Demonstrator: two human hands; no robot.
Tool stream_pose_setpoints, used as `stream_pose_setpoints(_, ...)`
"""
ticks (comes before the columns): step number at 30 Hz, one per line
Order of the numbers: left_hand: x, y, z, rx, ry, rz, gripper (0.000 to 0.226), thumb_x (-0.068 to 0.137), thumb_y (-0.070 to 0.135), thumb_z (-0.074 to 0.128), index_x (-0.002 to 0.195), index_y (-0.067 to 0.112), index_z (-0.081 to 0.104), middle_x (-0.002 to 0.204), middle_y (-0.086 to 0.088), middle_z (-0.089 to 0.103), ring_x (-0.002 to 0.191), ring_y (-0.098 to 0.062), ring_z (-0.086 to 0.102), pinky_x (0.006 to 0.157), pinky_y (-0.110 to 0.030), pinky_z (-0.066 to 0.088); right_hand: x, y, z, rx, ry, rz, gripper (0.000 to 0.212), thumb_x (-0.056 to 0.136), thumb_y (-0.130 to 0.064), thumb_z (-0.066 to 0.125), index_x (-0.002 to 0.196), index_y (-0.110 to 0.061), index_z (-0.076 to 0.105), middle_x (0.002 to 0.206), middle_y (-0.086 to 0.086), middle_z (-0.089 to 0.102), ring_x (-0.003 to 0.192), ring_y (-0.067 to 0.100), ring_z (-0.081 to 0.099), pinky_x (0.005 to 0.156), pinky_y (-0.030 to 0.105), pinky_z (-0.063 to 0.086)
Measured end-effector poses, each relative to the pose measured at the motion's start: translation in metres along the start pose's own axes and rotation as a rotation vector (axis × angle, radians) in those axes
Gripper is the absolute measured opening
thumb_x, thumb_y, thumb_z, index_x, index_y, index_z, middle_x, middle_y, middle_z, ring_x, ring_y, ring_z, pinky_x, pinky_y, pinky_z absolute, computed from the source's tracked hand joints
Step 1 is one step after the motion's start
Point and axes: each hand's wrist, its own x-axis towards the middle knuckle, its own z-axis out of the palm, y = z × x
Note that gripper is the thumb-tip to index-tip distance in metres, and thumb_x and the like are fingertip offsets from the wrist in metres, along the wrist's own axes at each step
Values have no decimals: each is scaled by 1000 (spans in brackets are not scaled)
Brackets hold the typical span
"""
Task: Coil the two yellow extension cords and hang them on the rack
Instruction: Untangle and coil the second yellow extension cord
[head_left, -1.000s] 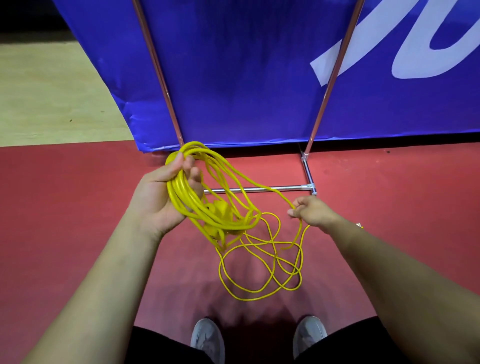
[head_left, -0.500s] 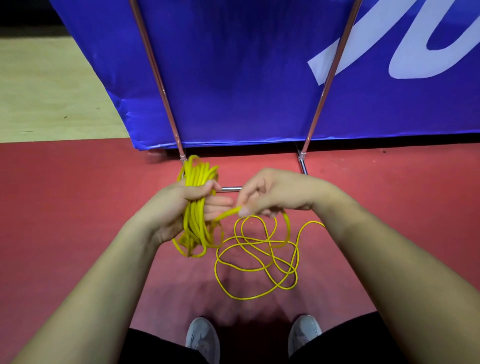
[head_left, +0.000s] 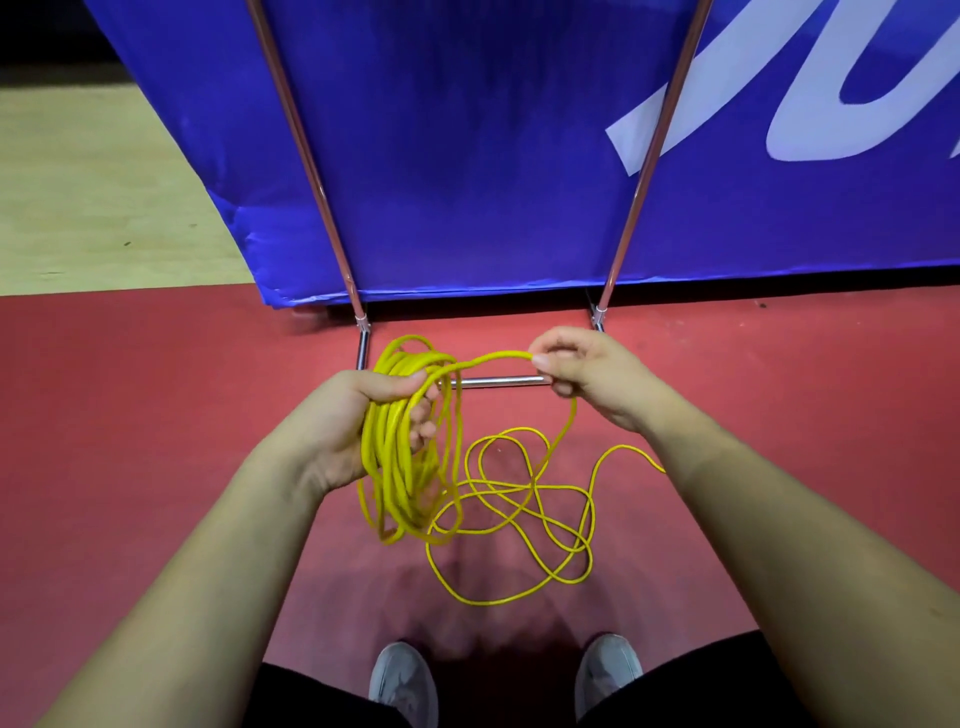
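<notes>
A yellow extension cord (head_left: 400, 457) hangs as a bundle of several loops from my left hand (head_left: 358, 421), whose fingers curl round the top of the coil. My right hand (head_left: 582, 374) pinches a single strand of the same cord to the right of the coil, at about the same height. From that pinch the cord drops to a loose tangle (head_left: 524, 514) on the red floor between my arms. The metal rack (head_left: 498, 382) stands just beyond my hands, its low crossbar partly hidden behind them. Only one cord is in view.
A blue banner (head_left: 467, 156) with white lettering hangs behind the rack's two slanted poles (head_left: 306, 150). The floor is red (head_left: 156, 415), with a pale wooden area (head_left: 93, 208) at the far left. My two grey shoes (head_left: 402, 680) show at the bottom.
My right hand has drawn away from my left hand, up and to the right, pulling a strand out into a new loop. The loose tangle on the floor has shifted slightly.
</notes>
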Motion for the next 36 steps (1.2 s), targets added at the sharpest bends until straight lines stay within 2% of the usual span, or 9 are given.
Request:
stream_pose_setpoints(8,-2,-5,2,18,-32,-72,25,77,17,53,94,2,62,87,-22,73,75,-30,73,61,-34,58,-11,-55,37,-258,-143,-240,5,86,-2,68,85,-5,71,55,-10,56,52,4,46,52,20,37)
stream_pose_setpoints(12,-2,-9,6,55,-53,-46,16,77,15,55,80,4,66,62,-9,63,49,-23,64,50,-30,54,-21,-61,71,-392,-276,-300,5,85,-8,70,86,-4,72,63,1,54,61,6,46,59,25,37)
stream_pose_setpoints(15,-1,-7,2,-2,-78,23,7,83,15,51,82,9,53,54,1,41,41,-14,42,46,-24,42,-20,-48,56,-376,-281,-188,18,87,-20,71,85,-2,66,62,4,52,57,12,47,57,30,36)
stream_pose_setpoints(20,-2,-2,-3,-74,-47,35,11,74,16,61,77,11,51,51,3,38,38,-10,36,44,-21,32,-13,-2,11,-591,-397,83,34,91,-39,64,82,-6,60,72,-1,50,69,12,43,69,32,35)
stream_pose_setpoints(22,-3,1,-7,-77,-18,20,11,72,15,62,76,8,55,51,2,40,38,-11,39,45,-22,32,-12,10,5,-457,-327,103,24,92,-32,63,89,-8,62,79,3,57,72,10,54,78,33,40)
stream_pose_setpoints(24,-3,2,-12,-21,13,-20,10,77,15,57,79,5,56,53,-1,47,42,-14,48,46,-23,40,-10,10,6,-179,-187,78,3,94,-15,61,95,-12,61,68,6,56,59,15,56,68,34,44)
stream_pose_setpoints(27,-6,0,-15,106,-7,-118,20,68,18,66,78,2,63,62,-10,62,53,-25,63,52,-29,51,-4,-10,11,-23,-27,-8,5,94,-12,60,95,-15,65,55,-2,40,46,12,30,47,24,24)
stream_pose_setpoints(31,-7,-1,-10,91,14,-154,24,72,15,56,89,-2,63,86,-26,71,74,-33,72,58,-32,57,-10,-33,15,-334,-103,-76,8,90,-18,68,87,-16,75,54,-6,45,48,9,33,47,20,27)
stream_pose_setpoints(36,-5,-8,0,112,-40,-143,27,76,15,54,96,-1,62,89,-25,72,77,-32,73,65,-34,58,-24,-55,40,-511,-286,-136,5,85,-15,73,84,-10,76,50,-17,55,50,-3,44,53,12,34)
